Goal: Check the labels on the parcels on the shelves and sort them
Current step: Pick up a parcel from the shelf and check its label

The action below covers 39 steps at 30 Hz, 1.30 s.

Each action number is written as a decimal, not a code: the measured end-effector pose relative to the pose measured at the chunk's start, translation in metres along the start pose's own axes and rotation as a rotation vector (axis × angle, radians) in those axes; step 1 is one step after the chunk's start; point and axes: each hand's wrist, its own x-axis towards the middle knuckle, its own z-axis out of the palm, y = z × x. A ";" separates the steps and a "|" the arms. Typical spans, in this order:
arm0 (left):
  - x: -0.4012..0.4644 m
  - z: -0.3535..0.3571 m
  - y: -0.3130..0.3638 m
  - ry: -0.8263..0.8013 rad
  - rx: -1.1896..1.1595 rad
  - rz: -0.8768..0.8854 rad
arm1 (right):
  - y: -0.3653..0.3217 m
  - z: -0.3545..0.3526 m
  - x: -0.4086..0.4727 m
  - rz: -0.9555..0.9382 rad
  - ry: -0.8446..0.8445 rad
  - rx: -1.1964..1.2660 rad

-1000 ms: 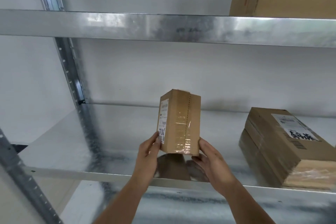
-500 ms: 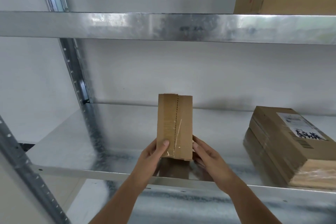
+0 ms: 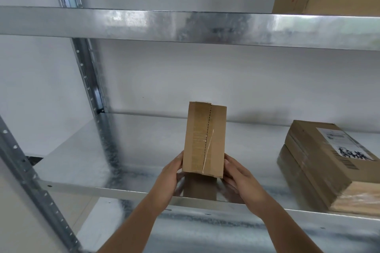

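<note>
Left hand (image 3: pixel 169 172) and right hand (image 3: pixel 239 174) grip the lower sides of a small cardboard parcel (image 3: pixel 204 139), one hand on each side. The parcel stands upright at the front of the galvanised middle shelf (image 3: pixel 127 150). Its facing side is plain brown card with a perforated tear line and clear tape down the middle. Well to the right lies a flat parcel (image 3: pixel 320 162) bearing a white label (image 3: pixel 345 146) with barcodes and black marker.
</note>
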 end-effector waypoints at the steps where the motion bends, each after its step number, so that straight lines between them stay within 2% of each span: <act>1: -0.001 0.000 0.001 -0.002 0.001 0.010 | 0.001 0.000 0.001 0.003 -0.004 0.002; 9: 0.004 -0.003 -0.005 -0.050 0.040 0.039 | -0.003 0.000 -0.001 0.010 -0.022 0.022; 12: 0.002 -0.004 -0.007 -0.097 -0.056 0.027 | -0.005 0.001 -0.003 -0.018 -0.010 0.059; 15: -0.001 -0.004 -0.007 -0.160 -0.031 0.112 | -0.003 -0.001 -0.003 -0.023 -0.029 0.092; 20: -0.001 -0.002 -0.007 -0.074 -0.084 0.114 | -0.002 -0.002 -0.004 -0.016 -0.042 0.073; 27: 0.006 0.003 -0.009 0.224 -0.107 0.254 | 0.000 -0.003 -0.005 -0.030 0.052 0.187; 32: 0.009 -0.001 -0.012 0.217 -0.088 0.282 | 0.001 -0.003 -0.001 -0.013 0.113 0.182; 39: 0.011 -0.005 -0.011 0.122 -0.128 0.199 | -0.001 0.003 -0.003 -0.009 0.101 0.147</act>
